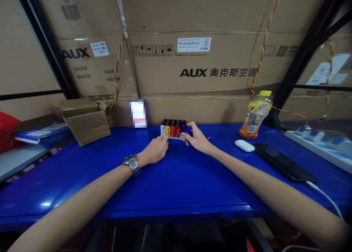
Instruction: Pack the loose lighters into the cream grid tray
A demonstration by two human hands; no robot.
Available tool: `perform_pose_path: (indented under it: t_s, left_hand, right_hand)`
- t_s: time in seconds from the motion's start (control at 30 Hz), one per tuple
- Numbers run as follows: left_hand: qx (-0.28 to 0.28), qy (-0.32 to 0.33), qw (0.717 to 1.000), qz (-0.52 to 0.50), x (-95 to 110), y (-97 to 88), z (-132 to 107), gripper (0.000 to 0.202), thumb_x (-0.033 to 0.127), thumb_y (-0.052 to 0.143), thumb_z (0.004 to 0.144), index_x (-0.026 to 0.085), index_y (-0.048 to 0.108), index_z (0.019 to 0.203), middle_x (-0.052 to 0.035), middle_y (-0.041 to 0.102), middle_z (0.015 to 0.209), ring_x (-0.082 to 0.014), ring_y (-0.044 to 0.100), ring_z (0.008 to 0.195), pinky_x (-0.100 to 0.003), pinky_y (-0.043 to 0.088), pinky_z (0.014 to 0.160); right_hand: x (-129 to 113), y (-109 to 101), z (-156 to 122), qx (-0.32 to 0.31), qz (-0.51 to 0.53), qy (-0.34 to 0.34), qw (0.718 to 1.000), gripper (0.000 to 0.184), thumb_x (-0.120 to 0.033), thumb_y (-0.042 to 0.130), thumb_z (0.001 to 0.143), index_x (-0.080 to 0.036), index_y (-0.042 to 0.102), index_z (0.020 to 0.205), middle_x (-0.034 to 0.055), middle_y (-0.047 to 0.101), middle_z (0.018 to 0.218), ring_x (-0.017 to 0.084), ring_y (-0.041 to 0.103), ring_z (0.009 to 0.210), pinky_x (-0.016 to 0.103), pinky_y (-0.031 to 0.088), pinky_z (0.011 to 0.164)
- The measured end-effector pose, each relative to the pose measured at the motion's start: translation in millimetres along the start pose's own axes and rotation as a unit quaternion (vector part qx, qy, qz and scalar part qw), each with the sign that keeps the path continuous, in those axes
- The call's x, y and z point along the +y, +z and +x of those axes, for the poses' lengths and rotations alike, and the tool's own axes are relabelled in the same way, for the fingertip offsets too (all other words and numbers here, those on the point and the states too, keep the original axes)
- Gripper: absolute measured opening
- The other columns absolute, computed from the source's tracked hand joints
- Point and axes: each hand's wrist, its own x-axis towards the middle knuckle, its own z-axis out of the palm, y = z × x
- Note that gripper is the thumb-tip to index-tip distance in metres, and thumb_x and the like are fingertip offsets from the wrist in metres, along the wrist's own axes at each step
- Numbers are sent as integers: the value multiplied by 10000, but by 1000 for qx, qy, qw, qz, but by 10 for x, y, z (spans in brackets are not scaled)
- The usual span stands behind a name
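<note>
Several lighters [173, 128] with black tops stand upright in rows of white, yellow and red, packed in a pale low tray [176, 137] near the back of the table. At the tray's right end, my right hand [196, 137] is closed with thumb and fingers around a blue lighter [187, 129]; whether it holds more than one is hard to see. My left hand [154, 149], below a metal wristwatch [132, 164], has curled fingers, with the index finger at the tray's front left corner. Its other fingertips are hidden, and a small dark spot shows beside them.
A lit phone screen, blurred out [138, 113], leans at the back. An open cardboard box [86, 121] stands left. On the right are a drink bottle [255, 114], a white earbud case [244, 145], a charging black phone [283, 162] and a power strip [321, 149]. Large cartons form the back wall.
</note>
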Motion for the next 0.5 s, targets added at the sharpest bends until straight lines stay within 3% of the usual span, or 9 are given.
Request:
perform_pose_path:
  t_s: [0.17,0.3,0.5]
  left_hand:
    - [14,5,1000,5,-21,32,-1,366,262,249,953,123,425,1242,-173,598,1141,-271,570,1023,-441,459,871]
    - [12,8,1000,1,-28,33,1,372,275,237,958,124,437,1232,-177,595,1152,-272,572,1006,-445,463,864]
    - [4,1,1000,-5,0,1,-5,392,278,239,956,107,441,1245,-180,595,1152,-279,568,1007,-448,456,881]
  right_hand:
    - [-74,6,-2,27,60,66,996,317,-509,511,836,-199,521,769,-76,357,480,80,322,397,218,279,388]
    - [-128,-5,-24,29,101,113,988,477,-608,452,838,-191,501,613,-83,262,412,57,202,350,205,186,340]
    - [-142,11,-16,111,135,126,976,245,-448,467,855,-242,411,736,-89,290,437,79,283,329,193,200,301]
